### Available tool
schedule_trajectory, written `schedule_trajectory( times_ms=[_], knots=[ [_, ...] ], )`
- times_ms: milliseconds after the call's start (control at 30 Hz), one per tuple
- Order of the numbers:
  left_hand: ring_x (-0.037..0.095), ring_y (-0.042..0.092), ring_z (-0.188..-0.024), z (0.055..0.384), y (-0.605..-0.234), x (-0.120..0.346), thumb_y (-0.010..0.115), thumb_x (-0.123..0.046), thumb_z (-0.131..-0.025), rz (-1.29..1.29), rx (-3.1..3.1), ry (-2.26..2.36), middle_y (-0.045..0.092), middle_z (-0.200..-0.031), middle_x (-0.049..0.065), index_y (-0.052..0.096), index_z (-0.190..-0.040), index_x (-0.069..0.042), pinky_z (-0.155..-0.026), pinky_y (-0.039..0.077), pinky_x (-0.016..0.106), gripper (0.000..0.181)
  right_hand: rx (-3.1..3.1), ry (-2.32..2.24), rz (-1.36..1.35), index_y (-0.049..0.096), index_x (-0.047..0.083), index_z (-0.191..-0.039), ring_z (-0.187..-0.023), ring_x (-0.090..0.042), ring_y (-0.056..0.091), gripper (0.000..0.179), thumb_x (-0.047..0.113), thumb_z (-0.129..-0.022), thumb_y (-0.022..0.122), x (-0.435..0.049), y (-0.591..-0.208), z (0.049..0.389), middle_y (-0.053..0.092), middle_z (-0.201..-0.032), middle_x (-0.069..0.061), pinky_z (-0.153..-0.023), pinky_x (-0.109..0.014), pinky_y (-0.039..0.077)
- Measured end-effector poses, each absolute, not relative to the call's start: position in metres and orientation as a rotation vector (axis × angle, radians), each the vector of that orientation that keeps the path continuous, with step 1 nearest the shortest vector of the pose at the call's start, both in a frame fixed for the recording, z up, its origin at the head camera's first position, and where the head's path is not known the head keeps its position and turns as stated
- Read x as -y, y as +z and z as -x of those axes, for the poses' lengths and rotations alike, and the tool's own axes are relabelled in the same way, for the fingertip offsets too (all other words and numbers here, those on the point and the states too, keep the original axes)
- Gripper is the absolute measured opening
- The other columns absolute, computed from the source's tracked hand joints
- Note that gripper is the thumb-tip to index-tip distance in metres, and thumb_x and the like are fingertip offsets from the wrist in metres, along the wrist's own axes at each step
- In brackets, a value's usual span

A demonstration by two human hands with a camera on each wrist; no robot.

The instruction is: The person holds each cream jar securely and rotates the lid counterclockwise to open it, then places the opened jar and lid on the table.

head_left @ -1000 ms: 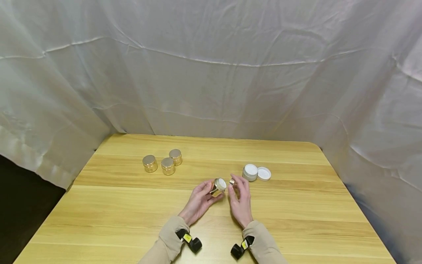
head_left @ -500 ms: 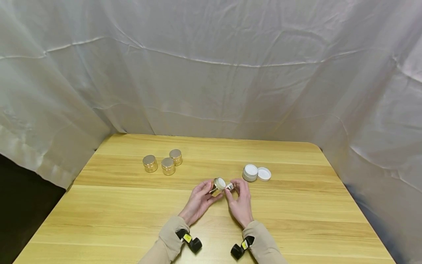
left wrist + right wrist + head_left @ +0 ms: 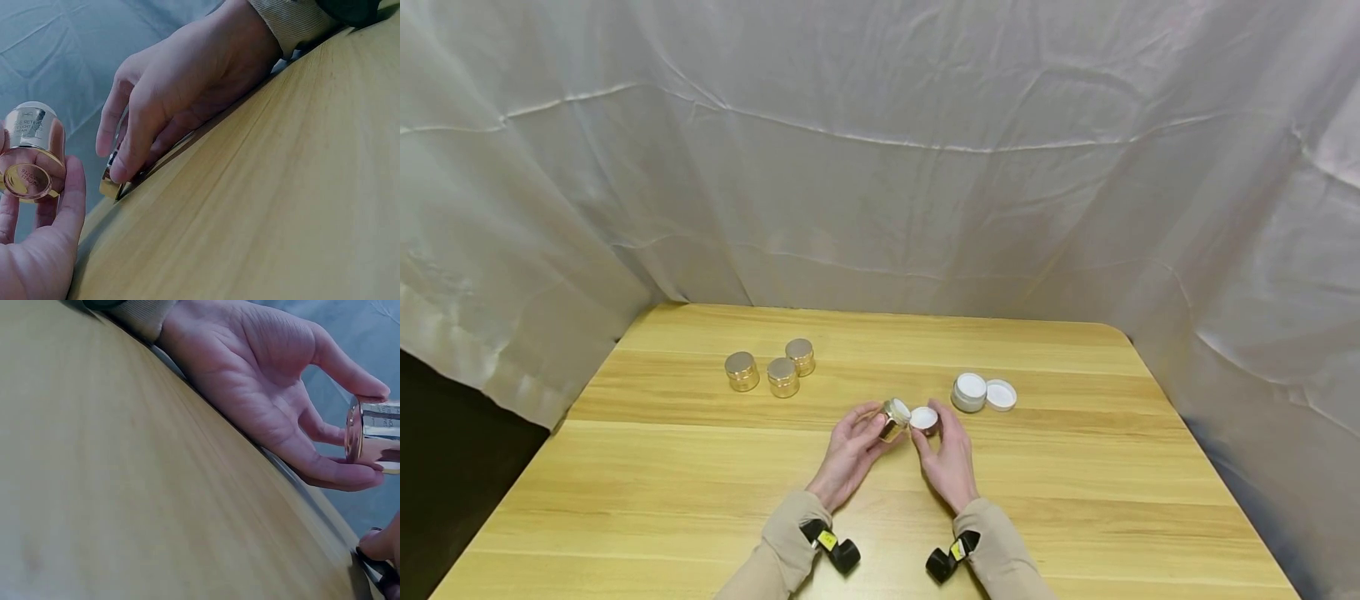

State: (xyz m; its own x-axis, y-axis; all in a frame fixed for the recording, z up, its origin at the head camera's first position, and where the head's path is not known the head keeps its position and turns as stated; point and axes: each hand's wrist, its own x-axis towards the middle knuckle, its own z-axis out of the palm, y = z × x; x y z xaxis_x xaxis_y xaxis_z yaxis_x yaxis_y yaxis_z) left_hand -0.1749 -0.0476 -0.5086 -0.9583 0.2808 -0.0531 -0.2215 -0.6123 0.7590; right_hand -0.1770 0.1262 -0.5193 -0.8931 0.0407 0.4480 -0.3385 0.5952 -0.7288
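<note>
My left hand point(image 3: 847, 460) holds a small gold cream jar point(image 3: 892, 423) between fingers and thumb, tilted to the right, its mouth uncovered and white at the top. Printed text shows on the jar's shiny side point(image 3: 34, 128) in the left wrist view. My right hand point(image 3: 951, 467) pinches the jar's gold lid point(image 3: 924, 419) by its edge, white inside facing up. In the head view lid and jar rim lie side by side above the table. The right wrist view shows the jar point(image 3: 378, 434) in the left fingers, with the right hand point(image 3: 382, 547) only partly in frame.
Three gold-lidded jars point(image 3: 782, 377) stand in a group at the back left of the wooden table point(image 3: 1075, 467). Behind the right hand is a wider pale jar point(image 3: 969, 393) with a white top, a white round lid point(image 3: 1001, 395) beside it. Grey cloth point(image 3: 880, 208) hangs behind the table.
My right hand has turned the lid from edge-on to white inside up and brought it beside the jar. The left hand has shifted the jar slightly. The jars on the table have stayed put.
</note>
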Motion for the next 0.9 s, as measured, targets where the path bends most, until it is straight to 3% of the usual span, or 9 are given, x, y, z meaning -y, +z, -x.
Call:
schedule_trajectory(
  times_ms=[100, 333, 500, 733, 900],
  knots=[
    [0.017, 0.066, -0.114, 0.175, -0.508, 0.047, 0.058, -0.004, -0.099, -0.084, -1.196, 2.607, 0.058, -0.130, 0.009, 0.048, -0.127, -0.005, -0.117, 0.043, 0.051, 0.030, 2.422, 1.176, -0.262, 0.055, -0.008, -0.130, -0.089, -0.026, 0.065, 0.052, -0.001, -0.083, 0.076, -0.127, -0.521, 0.180, 0.069, -0.109, -0.018, -0.078, -0.039, 0.055],
    [0.017, 0.064, -0.117, 0.174, -0.507, 0.047, 0.061, -0.006, -0.098, -0.086, -1.230, 2.595, 0.056, -0.132, 0.011, 0.048, -0.128, -0.005, -0.115, 0.045, 0.050, 0.033, 2.471, 1.139, -0.266, 0.049, -0.007, -0.138, -0.112, -0.039, 0.066, 0.058, 0.003, -0.087, 0.075, -0.128, -0.522, 0.189, 0.065, -0.127, -0.026, -0.098, -0.053, 0.055],
    [0.017, 0.063, -0.117, 0.175, -0.508, 0.047, 0.058, -0.005, -0.099, -0.086, -1.240, 2.591, 0.056, -0.132, 0.011, 0.046, -0.130, -0.004, -0.115, 0.046, 0.049, 0.033, 2.515, 1.150, -0.234, 0.046, -0.005, -0.142, -0.123, -0.042, 0.061, 0.060, 0.007, -0.090, 0.073, -0.127, -0.521, 0.197, 0.061, -0.135, -0.028, -0.107, -0.054, 0.050],
    [0.017, 0.062, -0.116, 0.175, -0.508, 0.047, 0.059, -0.002, -0.098, -0.065, -1.249, 2.589, 0.054, -0.131, 0.011, 0.043, -0.133, -0.002, -0.110, 0.053, 0.040, 0.038, 2.547, 1.183, -0.200, 0.047, -0.004, -0.143, -0.128, -0.042, 0.058, 0.057, 0.009, -0.093, 0.070, -0.123, -0.520, 0.208, 0.058, -0.139, -0.027, -0.110, -0.054, 0.048],
    [0.018, 0.059, -0.116, 0.176, -0.509, 0.048, 0.062, 0.003, -0.093, -0.060, -1.294, 2.573, 0.050, -0.131, 0.012, 0.037, -0.139, 0.001, -0.103, 0.056, 0.032, 0.052, 2.549, 1.143, -0.205, 0.049, -0.005, -0.141, -0.126, -0.043, 0.058, 0.055, 0.009, -0.092, 0.070, -0.121, -0.520, 0.214, 0.059, -0.138, -0.028, -0.110, -0.055, 0.048]
  ],
)
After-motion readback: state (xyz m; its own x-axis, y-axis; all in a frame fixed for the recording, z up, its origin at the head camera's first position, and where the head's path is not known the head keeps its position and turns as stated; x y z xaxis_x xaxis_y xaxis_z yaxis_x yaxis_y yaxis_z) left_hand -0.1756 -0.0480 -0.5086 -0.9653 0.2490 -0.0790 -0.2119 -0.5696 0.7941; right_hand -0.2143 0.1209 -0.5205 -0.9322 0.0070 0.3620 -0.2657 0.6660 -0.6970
